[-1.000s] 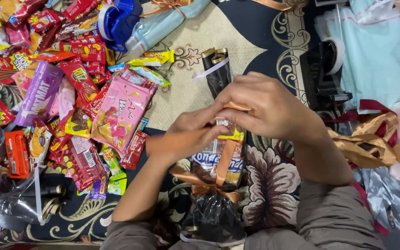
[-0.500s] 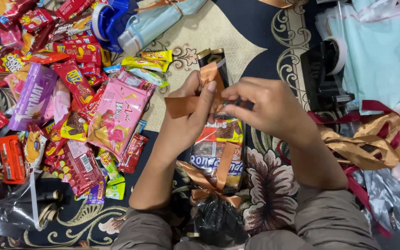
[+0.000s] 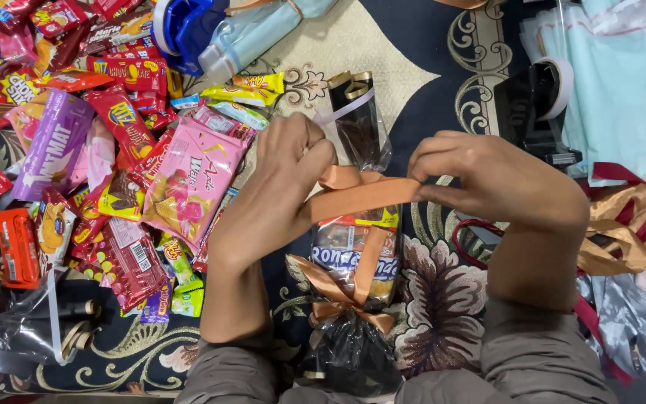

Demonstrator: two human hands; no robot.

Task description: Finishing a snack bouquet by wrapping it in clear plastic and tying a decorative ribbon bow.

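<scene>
I have the left hand (image 3: 282,179) and right hand (image 3: 491,179) each pinched on one end of the orange ribbon (image 3: 360,196), pulled taut between them across the clear snack bag (image 3: 357,254). Left of my grip lies the snack pile (image 3: 99,142); right, a tape dispenser (image 3: 536,112).

You sit on a dark navy patterned carpet (image 3: 443,90) with a cream medallion and floral scrollwork; evenly lit, it spreads beneath everything, its cream medallion upper centre.
</scene>
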